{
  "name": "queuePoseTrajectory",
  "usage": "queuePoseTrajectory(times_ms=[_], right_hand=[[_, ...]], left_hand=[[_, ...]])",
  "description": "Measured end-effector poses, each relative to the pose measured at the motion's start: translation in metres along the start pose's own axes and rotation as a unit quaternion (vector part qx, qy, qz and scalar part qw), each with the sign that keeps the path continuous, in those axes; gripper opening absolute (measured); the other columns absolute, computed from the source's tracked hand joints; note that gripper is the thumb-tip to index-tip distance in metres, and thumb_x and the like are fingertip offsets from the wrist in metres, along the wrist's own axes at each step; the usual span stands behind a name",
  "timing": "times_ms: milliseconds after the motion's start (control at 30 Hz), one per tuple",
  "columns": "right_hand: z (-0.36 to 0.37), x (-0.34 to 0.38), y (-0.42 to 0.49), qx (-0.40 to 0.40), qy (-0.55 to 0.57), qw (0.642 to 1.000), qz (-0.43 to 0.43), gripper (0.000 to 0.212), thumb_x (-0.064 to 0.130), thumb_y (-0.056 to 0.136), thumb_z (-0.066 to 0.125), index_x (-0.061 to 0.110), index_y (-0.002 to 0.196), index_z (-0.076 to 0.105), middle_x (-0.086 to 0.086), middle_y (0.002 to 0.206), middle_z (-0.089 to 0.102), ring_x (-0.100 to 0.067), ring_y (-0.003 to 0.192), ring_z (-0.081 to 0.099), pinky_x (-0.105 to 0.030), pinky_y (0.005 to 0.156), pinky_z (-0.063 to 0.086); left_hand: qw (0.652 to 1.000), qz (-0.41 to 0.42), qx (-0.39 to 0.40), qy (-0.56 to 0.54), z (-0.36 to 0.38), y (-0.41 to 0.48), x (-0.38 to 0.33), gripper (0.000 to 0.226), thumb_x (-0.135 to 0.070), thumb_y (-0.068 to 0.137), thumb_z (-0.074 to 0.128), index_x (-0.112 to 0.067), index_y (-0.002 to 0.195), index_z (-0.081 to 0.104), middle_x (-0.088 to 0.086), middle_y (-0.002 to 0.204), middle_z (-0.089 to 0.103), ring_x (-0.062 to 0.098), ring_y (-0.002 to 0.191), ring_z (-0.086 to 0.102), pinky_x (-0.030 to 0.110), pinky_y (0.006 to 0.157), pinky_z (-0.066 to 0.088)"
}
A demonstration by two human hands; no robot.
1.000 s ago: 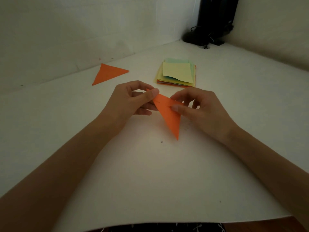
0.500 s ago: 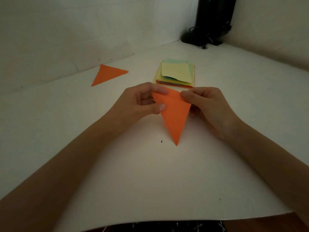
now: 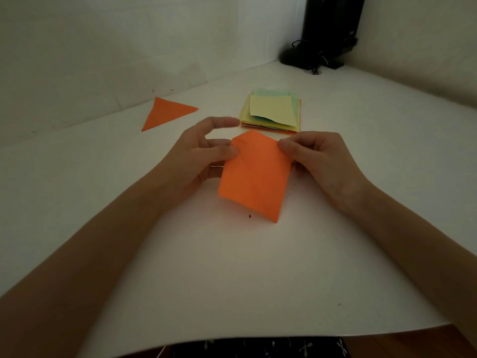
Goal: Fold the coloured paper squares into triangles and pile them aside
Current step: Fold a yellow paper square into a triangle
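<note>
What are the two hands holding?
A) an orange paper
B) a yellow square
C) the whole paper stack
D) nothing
A: the left hand and the right hand each pinch the orange paper at one of its side edges.

Fingers of left hand (image 3: 196, 161) partly behind orange paper (image 3: 254, 177), black stand (image 3: 331, 24) cropped at top edge

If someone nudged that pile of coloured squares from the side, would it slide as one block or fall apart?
Likely it would fan out: the pile has sheets lying askew, edges unaligned. The top yellow sheet seems to lift at its near edge, so single sheets are probably light and floppy.
</note>
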State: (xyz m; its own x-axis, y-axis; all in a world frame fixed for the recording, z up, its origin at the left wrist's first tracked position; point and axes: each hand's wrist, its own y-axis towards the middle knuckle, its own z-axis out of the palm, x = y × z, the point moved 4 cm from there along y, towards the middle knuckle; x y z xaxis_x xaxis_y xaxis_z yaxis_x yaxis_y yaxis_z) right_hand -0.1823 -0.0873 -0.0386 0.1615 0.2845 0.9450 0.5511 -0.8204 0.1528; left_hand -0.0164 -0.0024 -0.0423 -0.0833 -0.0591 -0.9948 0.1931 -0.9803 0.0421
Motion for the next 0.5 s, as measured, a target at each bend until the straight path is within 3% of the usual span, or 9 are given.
queuePoseTrajectory(times_ms=[100, 200, 367, 500], right_hand=[[0.0009, 0.0002, -0.0002, 0.007, -0.006, 1.000, -0.006, 0.021, 0.012, 0.092, 0.059, 0.017, 0.074, 0.068, 0.009, 0.057, 0.058, 0.001, 0.051, 0.048, -0.012, 0.053, 0.039], [0.0013, 0.0010, -0.0001, 0.009, 0.003, 1.000, -0.015, 0.017, 0.010, 0.091, 0.060, 0.015, 0.077, 0.068, 0.010, 0.056, 0.059, 0.001, 0.051, 0.048, -0.011, 0.054, 0.039], [0.0041, 0.0054, -0.0034, 0.059, 0.027, 0.997, -0.039, 0.012, 0.002, 0.088, 0.061, 0.012, 0.094, 0.063, -0.020, 0.072, 0.057, -0.011, 0.062, 0.050, -0.012, 0.059, 0.040], [0.0055, 0.0084, -0.0041, 0.078, 0.019, 0.994, -0.075, 0.021, -0.008, 0.087, 0.056, 0.011, 0.091, 0.066, -0.019, 0.080, 0.061, -0.011, 0.073, 0.053, -0.013, 0.066, 0.041]], left_hand=[[0.999, -0.013, -0.024, 0.039, 0.0004, -0.0003, 0.0029, 0.016, -0.003, 0.091, 0.053, -0.012, 0.094, 0.065, -0.004, 0.066, 0.067, 0.006, 0.059, 0.061, 0.018, 0.056, 0.051], [0.996, -0.021, -0.051, 0.064, 0.0017, -0.0009, 0.0028, 0.015, -0.001, 0.091, 0.054, -0.010, 0.087, 0.064, -0.005, 0.059, 0.064, 0.003, 0.050, 0.057, 0.014, 0.049, 0.046], [0.996, -0.019, -0.065, 0.058, 0.0019, -0.0023, -0.0009, 0.018, 0.006, 0.089, 0.053, -0.010, 0.083, 0.060, -0.003, 0.051, 0.058, 0.005, 0.039, 0.050, 0.013, 0.041, 0.040], [0.997, -0.022, -0.072, 0.030, -0.0008, -0.0010, -0.0007, 0.023, 0.008, 0.088, 0.048, -0.008, 0.078, 0.061, -0.001, 0.051, 0.054, 0.006, 0.040, 0.046, 0.014, 0.041, 0.038]])
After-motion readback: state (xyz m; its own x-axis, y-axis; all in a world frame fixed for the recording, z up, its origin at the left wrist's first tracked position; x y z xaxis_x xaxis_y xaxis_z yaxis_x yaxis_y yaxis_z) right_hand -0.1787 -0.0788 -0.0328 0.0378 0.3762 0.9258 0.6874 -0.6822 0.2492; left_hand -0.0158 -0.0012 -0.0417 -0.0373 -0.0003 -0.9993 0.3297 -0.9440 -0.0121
